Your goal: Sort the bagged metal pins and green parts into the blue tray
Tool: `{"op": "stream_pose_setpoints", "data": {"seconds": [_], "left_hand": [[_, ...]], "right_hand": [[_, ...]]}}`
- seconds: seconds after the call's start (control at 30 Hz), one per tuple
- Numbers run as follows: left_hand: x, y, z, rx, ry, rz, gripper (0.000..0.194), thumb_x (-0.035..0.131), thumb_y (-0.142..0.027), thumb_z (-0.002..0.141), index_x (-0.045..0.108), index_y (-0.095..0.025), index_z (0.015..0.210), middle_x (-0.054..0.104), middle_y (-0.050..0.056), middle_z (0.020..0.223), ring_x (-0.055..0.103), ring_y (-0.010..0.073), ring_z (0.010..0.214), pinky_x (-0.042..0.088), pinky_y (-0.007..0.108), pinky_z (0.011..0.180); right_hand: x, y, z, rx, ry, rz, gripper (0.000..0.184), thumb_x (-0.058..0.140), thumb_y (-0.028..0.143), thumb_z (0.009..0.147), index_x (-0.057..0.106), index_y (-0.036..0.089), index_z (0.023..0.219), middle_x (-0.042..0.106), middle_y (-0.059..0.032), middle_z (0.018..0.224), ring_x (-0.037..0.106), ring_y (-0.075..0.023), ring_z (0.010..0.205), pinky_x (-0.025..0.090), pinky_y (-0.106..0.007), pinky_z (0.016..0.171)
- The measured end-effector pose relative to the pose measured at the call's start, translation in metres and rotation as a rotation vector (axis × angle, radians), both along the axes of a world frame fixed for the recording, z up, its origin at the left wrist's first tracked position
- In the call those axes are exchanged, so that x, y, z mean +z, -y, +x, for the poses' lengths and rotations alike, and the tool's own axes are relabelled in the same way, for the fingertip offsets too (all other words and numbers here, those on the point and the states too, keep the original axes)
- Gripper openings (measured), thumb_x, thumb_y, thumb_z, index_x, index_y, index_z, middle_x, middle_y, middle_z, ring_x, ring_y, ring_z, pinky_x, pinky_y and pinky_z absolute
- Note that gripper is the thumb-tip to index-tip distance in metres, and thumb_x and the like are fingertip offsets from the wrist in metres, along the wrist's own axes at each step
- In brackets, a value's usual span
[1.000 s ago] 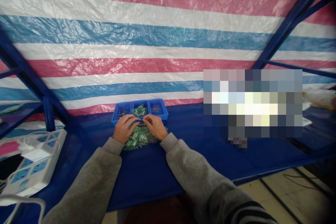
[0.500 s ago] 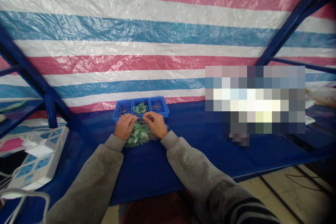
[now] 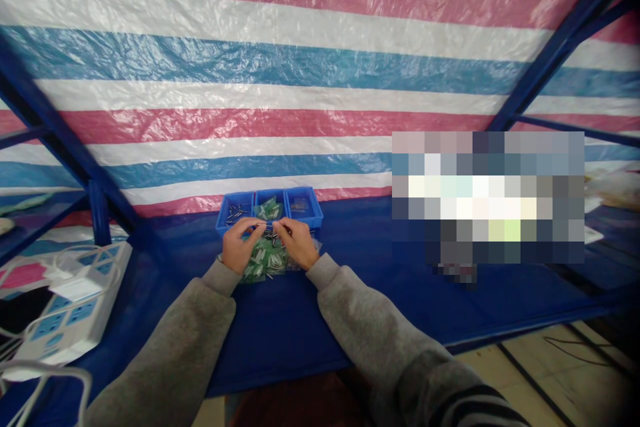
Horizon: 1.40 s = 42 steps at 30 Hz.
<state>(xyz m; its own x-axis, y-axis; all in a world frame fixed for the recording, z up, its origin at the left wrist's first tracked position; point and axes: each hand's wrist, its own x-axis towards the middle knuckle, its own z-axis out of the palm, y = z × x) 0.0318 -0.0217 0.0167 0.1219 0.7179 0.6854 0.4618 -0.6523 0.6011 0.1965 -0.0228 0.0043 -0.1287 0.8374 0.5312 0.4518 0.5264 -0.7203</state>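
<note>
My left hand (image 3: pixel 242 243) and my right hand (image 3: pixel 297 240) meet fingertip to fingertip just in front of a blue divided tray (image 3: pixel 319 213). Between the pinched fingers runs a small thin metal piece (image 3: pixel 269 223), too small to name surely; both hands grip it. Below the hands lies a pile of green and clear small bags (image 3: pixel 260 260) with silvery pieces in them, and dark loose metal pieces show above it. In the tray's left compartment are several slim metal pieces (image 3: pixel 237 215); the middle one holds a green bag (image 3: pixel 269 208), the right one small pieces (image 3: pixel 300 204).
A white power strip (image 3: pixel 95 320) with cables and a white charger (image 3: pixel 77 283) lies at the left. Blue metal posts (image 3: pixel 100 213) stand at both sides. Striped plastic sheeting (image 3: pixel 280 93) hangs behind the blue tabletop (image 3: pixel 280 333). A blurred-out patch covers the right.
The left fingers have shifted and now curl around the small metal piece, closer to the right fingertips. The view has tilted slightly; tray and bags stay put.
</note>
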Motion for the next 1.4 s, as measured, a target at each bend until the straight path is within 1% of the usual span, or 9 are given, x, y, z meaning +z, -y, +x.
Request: {"op": "stream_pose_setpoints", "data": {"seconds": [0.17,0.33,0.43,0.5,0.67,0.8,0.97,1.13,1.4], "left_hand": [[0.0023,-0.0006,0.0000,-0.040,0.136,-0.077,0.017,0.048,-0.034,0.088,0.052,-0.017,0.086,0.064,0.009,0.104,0.059,0.0197,0.100,0.049,0.037,0.084],[0.0038,0.0022,-0.0027,-0.068,-0.005,-0.149,0.016,0.046,-0.033,0.089,0.051,-0.018,0.088,0.068,0.006,0.089,0.064,0.0177,0.086,0.049,0.034,0.081],[0.0013,0.0014,-0.0039,-0.035,-0.152,-0.101,0.019,0.049,-0.035,0.087,0.056,-0.018,0.083,0.065,0.002,0.072,0.063,0.0154,0.070,0.049,0.028,0.070],[-0.0005,-0.0001,-0.0049,-0.016,-0.233,-0.051,0.021,0.049,-0.036,0.087,0.060,-0.018,0.083,0.064,0.001,0.067,0.061,0.0147,0.065,0.047,0.027,0.067],[0.0003,-0.0030,-0.0076,0.006,-0.249,0.084,0.023,0.048,-0.034,0.088,0.067,-0.020,0.091,0.068,0.004,0.085,0.060,0.0171,0.080,0.046,0.030,0.078],[0.0019,-0.0038,-0.0088,0.004,-0.266,0.098,0.028,0.041,-0.031,0.091,0.066,-0.021,0.099,0.066,0.005,0.086,0.058,0.0177,0.084,0.044,0.032,0.080],[-0.0009,-0.0042,-0.0086,0.055,-0.235,0.056,0.029,0.037,-0.033,0.092,0.060,-0.019,0.103,0.061,0.002,0.073,0.057,0.0157,0.071,0.044,0.029,0.073],[-0.0009,-0.0021,-0.0061,0.056,-0.193,-0.038,0.023,0.045,-0.037,0.088,0.053,-0.019,0.101,0.054,-0.004,0.060,0.054,0.0127,0.055,0.041,0.025,0.061],[0.0031,0.0025,-0.0031,0.044,-0.113,-0.105,0.019,0.048,-0.035,0.087,0.050,-0.019,0.097,0.050,-0.007,0.053,0.049,0.0107,0.049,0.038,0.023,0.056]], "right_hand": [[-0.0007,-0.0017,0.0020,-0.066,-0.043,-0.033,0.037,0.037,0.039,0.093,0.062,0.016,0.078,0.058,0.0004,0.065,0.051,-0.0112,0.061,0.036,-0.020,0.059],[0.0002,-0.0012,0.0024,-0.074,-0.049,-0.016,0.036,0.038,0.038,0.093,0.062,0.017,0.077,0.058,0.0004,0.064,0.052,-0.0116,0.061,0.036,-0.020,0.058],[0.0008,-0.0010,0.0020,-0.090,-0.043,-0.013,0.036,0.039,0.038,0.092,0.063,0.017,0.076,0.058,0.0001,0.064,0.051,-0.0117,0.060,0.036,-0.021,0.058],[0.0011,-0.0010,0.0023,-0.106,-0.045,-0.012,0.036,0.038,0.038,0.093,0.063,0.017,0.076,0.058,-0.0002,0.064,0.051,-0.0117,0.060,0.037,-0.021,0.059],[0.0016,-0.0015,0.0039,-0.138,-0.058,-0.010,0.037,0.037,0.037,0.093,0.063,0.017,0.075,0.059,-0.0004,0.066,0.052,-0.0116,0.062,0.037,-0.020,0.060],[0.0024,-0.0012,0.0048,-0.136,-0.058,-0.017,0.038,0.037,0.037,0.093,0.063,0.016,0.076,0.059,-0.0009,0.066,0.052,-0.0118,0.062,0.037,-0.021,0.060],[0.0058,0.0015,0.0037,-0.093,-0.065,-0.011,0.032,0.040,0.035,0.091,0.063,0.016,0.082,0.062,-0.0016,0.072,0.053,-0.0123,0.065,0.039,-0.022,0.062],[0.0083,0.0041,0.0015,-0.011,-0.078,0.010,0.024,0.045,0.034,0.089,0.062,0.017,0.092,0.065,-0.0018,0.081,0.054,-0.0119,0.065,0.040,-0.022,0.064],[0.0029,0.0009,0.0000,0.080,-0.039,-0.004,0.018,0.052,0.030,0.085,0.063,0.017,0.088,0.065,-0.0028,0.082,0.057,-0.0129,0.073,0.042,-0.022,0.067]]}}
